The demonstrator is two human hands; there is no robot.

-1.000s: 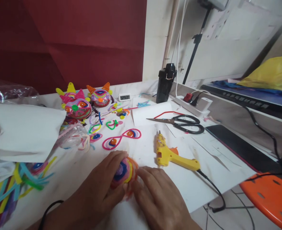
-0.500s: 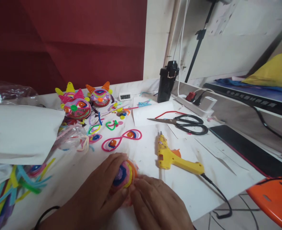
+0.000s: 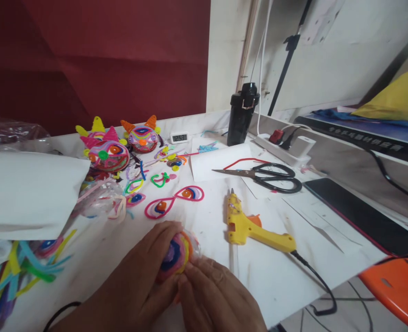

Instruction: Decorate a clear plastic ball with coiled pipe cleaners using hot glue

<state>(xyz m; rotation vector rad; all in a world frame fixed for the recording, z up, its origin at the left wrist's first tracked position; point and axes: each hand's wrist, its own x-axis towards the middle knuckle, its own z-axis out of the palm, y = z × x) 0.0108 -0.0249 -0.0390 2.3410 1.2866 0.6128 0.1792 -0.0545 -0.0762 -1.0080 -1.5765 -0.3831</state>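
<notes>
Both hands are wrapped round a clear ball covered with coiled pipe cleaners (image 3: 180, 257) in purple, blue, pink, yellow and orange. My left hand (image 3: 145, 272) curls over its left side and top. On its lower right side, the fingers of my right hand (image 3: 221, 290) press against the coils, and the fingertips of both hands nearly meet. Much of the ball is hidden by the hands. Just beyond it lie two pink-rimmed pipe-cleaner eyes (image 3: 174, 201). A yellow glue gun (image 3: 255, 230) rests on the table to the right of my hands.
Black-handled scissors (image 3: 259, 176) lie on white paper. Finished pipe-cleaner animal heads (image 3: 109, 154) stand at the back left. Loose pipe cleaners (image 3: 20, 272) lie at the left front. A black bottle (image 3: 242, 115), power strip (image 3: 287, 150) and black phone (image 3: 356, 216) are further right.
Both hands have shifted slightly left with the ball still held. My right fingers have slid lower and left along the coils, showing more clear plastic at the ball's right edge.
</notes>
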